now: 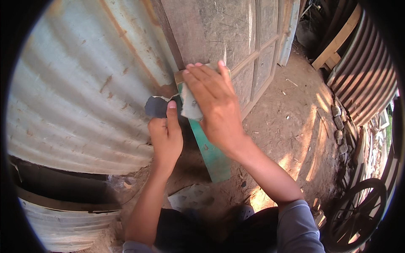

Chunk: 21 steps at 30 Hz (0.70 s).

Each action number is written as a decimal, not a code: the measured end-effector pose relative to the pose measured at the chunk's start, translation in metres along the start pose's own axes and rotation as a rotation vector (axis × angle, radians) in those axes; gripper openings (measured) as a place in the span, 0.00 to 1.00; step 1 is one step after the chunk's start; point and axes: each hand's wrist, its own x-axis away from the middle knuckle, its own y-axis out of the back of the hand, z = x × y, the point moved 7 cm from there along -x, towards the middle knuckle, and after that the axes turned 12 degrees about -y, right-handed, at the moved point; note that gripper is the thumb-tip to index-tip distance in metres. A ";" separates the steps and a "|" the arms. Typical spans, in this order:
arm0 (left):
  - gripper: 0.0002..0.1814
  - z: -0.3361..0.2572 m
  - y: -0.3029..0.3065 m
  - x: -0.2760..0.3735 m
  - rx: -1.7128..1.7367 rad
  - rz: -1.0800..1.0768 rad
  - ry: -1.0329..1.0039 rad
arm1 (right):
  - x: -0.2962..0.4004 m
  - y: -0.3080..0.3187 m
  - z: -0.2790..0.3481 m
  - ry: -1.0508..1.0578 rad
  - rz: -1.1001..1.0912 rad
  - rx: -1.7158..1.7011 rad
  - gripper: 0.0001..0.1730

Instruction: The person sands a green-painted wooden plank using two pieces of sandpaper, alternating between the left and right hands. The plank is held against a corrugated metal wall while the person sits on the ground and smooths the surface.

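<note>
My left hand pinches a torn piece of dark sandpaper between thumb and fingers, in front of the corrugated metal sheet. My right hand lies nearly flat over a pale grey sheet, perhaps the back of sandpaper, fingers together and thumb side hard to make out. Beneath it a narrow board with worn green paint slants down toward me, its upper end by a weathered wooden panel door. Whether the two paper pieces are joined cannot be told.
Rusty corrugated metal sheeting stands at the left. Bare earth ground stretches right of the door. Stones, a wooden plank, ribbed metal sheeting and a dark spoked wheel are at the right. A pale slab lies near my feet.
</note>
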 end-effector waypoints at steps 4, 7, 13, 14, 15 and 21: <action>0.23 -0.007 0.005 -0.004 -0.024 -0.176 -0.237 | 0.000 -0.007 0.011 0.031 0.020 0.012 0.30; 0.24 -0.004 0.012 -0.007 0.009 -0.087 0.019 | -0.022 0.041 -0.064 -0.105 -0.157 0.192 0.21; 0.30 0.006 0.035 -0.015 -0.011 -0.214 0.046 | -0.027 0.176 -0.114 -0.474 -0.637 -0.146 0.20; 0.28 0.004 0.036 -0.015 -0.019 -0.221 0.055 | -0.025 0.186 -0.116 -0.456 -0.711 -0.172 0.20; 0.27 0.000 0.037 -0.015 0.014 -0.253 0.059 | -0.023 0.194 -0.118 -0.436 -0.789 -0.204 0.21; 0.24 -0.014 0.035 -0.014 0.095 -0.316 0.038 | -0.020 0.186 -0.139 -0.611 -0.626 -0.373 0.23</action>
